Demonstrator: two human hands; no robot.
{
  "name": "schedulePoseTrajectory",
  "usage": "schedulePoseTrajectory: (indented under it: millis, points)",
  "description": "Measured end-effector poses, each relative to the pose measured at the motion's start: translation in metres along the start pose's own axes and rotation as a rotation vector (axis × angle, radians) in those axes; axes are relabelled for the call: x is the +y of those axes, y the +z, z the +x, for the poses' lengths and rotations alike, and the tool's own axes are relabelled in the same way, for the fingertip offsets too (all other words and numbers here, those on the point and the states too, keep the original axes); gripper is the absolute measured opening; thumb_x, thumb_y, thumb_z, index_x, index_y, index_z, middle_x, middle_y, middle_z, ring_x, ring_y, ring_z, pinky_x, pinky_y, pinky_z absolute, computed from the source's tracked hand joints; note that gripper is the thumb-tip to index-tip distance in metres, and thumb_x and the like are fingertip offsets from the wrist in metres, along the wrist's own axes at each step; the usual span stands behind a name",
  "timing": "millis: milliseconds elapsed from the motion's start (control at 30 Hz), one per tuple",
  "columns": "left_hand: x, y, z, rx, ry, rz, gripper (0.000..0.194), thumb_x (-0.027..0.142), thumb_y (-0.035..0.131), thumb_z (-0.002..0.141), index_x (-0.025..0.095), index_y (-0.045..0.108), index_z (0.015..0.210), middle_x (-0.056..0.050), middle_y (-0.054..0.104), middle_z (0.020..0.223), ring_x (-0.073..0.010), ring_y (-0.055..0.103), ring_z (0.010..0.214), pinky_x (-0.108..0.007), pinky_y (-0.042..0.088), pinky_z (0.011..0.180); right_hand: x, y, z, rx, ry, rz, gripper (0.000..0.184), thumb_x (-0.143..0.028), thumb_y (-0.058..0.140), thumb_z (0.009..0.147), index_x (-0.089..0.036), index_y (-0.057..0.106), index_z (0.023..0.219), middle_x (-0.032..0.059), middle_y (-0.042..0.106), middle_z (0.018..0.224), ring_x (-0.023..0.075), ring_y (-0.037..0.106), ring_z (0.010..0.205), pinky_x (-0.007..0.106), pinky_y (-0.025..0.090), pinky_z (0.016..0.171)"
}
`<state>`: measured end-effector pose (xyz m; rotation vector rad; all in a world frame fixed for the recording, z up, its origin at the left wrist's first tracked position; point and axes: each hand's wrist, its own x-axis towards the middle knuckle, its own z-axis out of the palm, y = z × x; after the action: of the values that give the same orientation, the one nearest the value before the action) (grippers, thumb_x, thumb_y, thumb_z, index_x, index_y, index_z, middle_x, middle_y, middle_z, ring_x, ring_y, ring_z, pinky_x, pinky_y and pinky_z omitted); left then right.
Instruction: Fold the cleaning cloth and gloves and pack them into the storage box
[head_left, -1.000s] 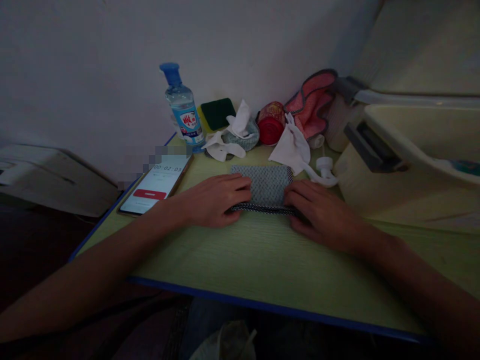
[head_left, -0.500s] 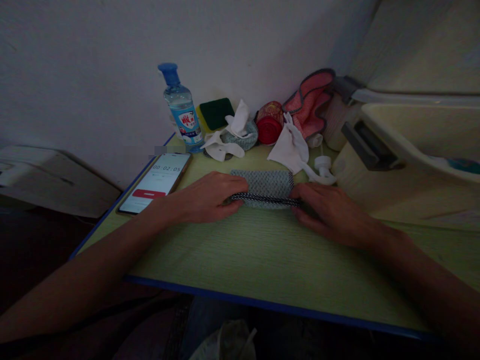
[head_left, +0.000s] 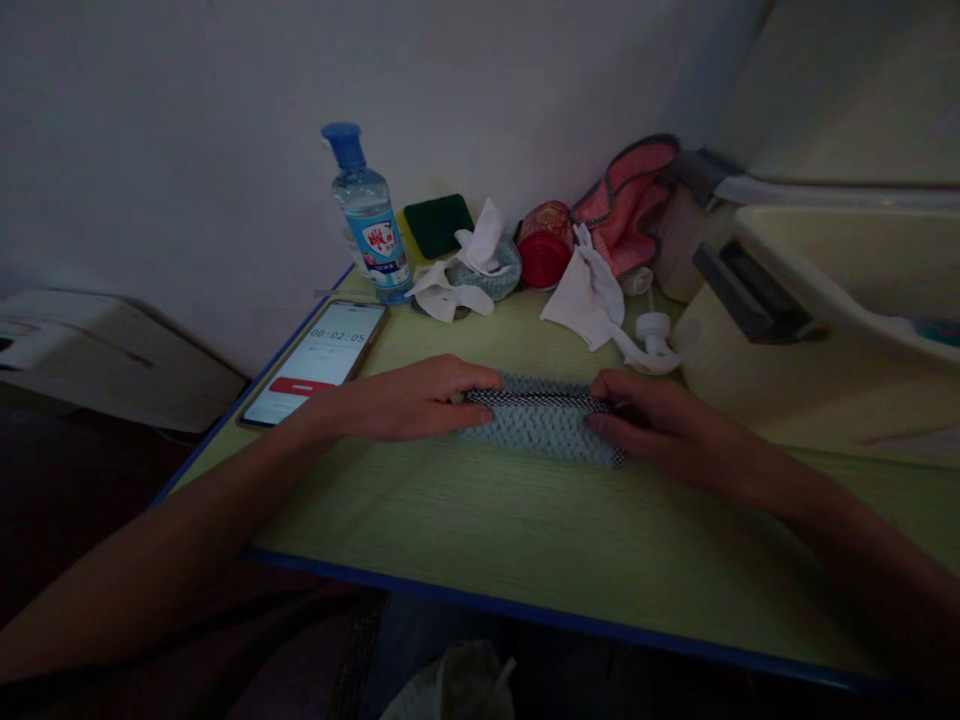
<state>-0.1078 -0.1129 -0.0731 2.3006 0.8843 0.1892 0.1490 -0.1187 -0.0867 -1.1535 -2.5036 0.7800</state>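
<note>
A grey-blue textured cleaning cloth with a black-and-white edging lies folded into a long strip over the middle of the table. At its left end my left hand pinches the edging between thumb and fingers. My right hand grips the opposite end the same way, thumb toward me. The edging runs straight between both hands, and part of the cloth hangs on the near side of it. Some fingertips are hidden behind the cloth.
A phone showing a timer lies left on the table. Behind stand a detergent bottle, a sponge, white cloths, a red-lidded jar and a pink cloth. A white pump head sits beside a cream bin.
The cloth has turned over between my hands: its broad part, earlier beyond the edging, now shows mostly on the near side. Both hands keep their hold.
</note>
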Motion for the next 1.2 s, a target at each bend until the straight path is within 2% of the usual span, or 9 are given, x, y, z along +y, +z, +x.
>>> schedulePoseTrajectory:
  millis: [133, 400, 700, 867, 1033, 1200]
  points:
    - [-0.001, 0.002, 0.004, 0.043, -0.078, -0.030, 0.018, 0.029, 0.043, 0.084, 0.015, 0.050, 0.074, 0.004, 0.044, 0.063, -0.0084, 0.045, 0.058, -0.018, 0.033, 0.053, 0.002, -0.001, 0.001, -0.034, 0.025, 0.079, 0.019, -0.032, 0.044, 0.083, -0.020, 0.049, 0.069, -0.0016, 0.049, 0.061, 0.0123, 0.049, 0.054, 0.024, 0.039, 0.049]
    - [-0.010, 0.012, 0.012, 0.114, -0.275, -0.250, 0.013, 0.028, 0.047, 0.080, 0.016, 0.049, 0.079, 0.004, 0.048, 0.063, -0.0085, 0.047, 0.053, -0.018, 0.036, 0.048, -0.001, 0.005, 0.003, 0.063, 0.077, 0.025, 0.017, -0.027, 0.045, 0.082, -0.021, 0.049, 0.067, -0.0022, 0.049, 0.056, 0.0117, 0.048, 0.050, 0.023, 0.037, 0.046]
    - [-0.005, 0.021, 0.015, 0.342, -0.242, 0.059, 0.011, 0.024, 0.046, 0.083, 0.015, 0.051, 0.076, 0.003, 0.051, 0.065, -0.0108, 0.046, 0.058, -0.023, 0.035, 0.055, -0.004, 0.013, 0.003, 0.184, 0.106, -0.167, 0.007, -0.020, 0.047, 0.079, -0.019, 0.052, 0.074, -0.0012, 0.056, 0.058, 0.0118, 0.053, 0.051, 0.023, 0.035, 0.046]
    - [-0.002, 0.023, 0.017, 0.354, -0.287, 0.083, 0.008, 0.021, 0.050, 0.081, 0.015, 0.054, 0.079, 0.002, 0.056, 0.068, -0.0115, 0.048, 0.059, -0.024, 0.036, 0.056, -0.005, 0.015, 0.004, 0.206, 0.112, -0.220, 0.005, -0.018, 0.048, 0.077, -0.019, 0.051, 0.074, 0.0003, 0.059, 0.062, 0.0138, 0.056, 0.055, 0.024, 0.036, 0.049]
    - [-0.002, 0.024, 0.019, 0.385, -0.280, 0.060, 0.009, 0.018, 0.051, 0.081, 0.013, 0.059, 0.080, 0.000, 0.061, 0.072, -0.0120, 0.054, 0.064, -0.024, 0.039, 0.061, -0.003, 0.018, 0.005, 0.233, 0.102, -0.255, 0.004, -0.017, 0.048, 0.075, -0.019, 0.051, 0.074, -0.0005, 0.057, 0.060, 0.0137, 0.055, 0.055, 0.024, 0.035, 0.049]
    - [-0.001, 0.025, 0.020, 0.417, -0.269, 0.132, 0.008, 0.019, 0.054, 0.081, 0.013, 0.059, 0.079, 0.000, 0.060, 0.070, -0.0121, 0.053, 0.062, -0.025, 0.039, 0.061, -0.004, 0.018, 0.008, 0.228, 0.106, -0.292, 0.005, -0.016, 0.048, 0.074, -0.020, 0.049, 0.071, 0.0005, 0.057, 0.061, 0.0132, 0.053, 0.052, 0.024, 0.036, 0.049]
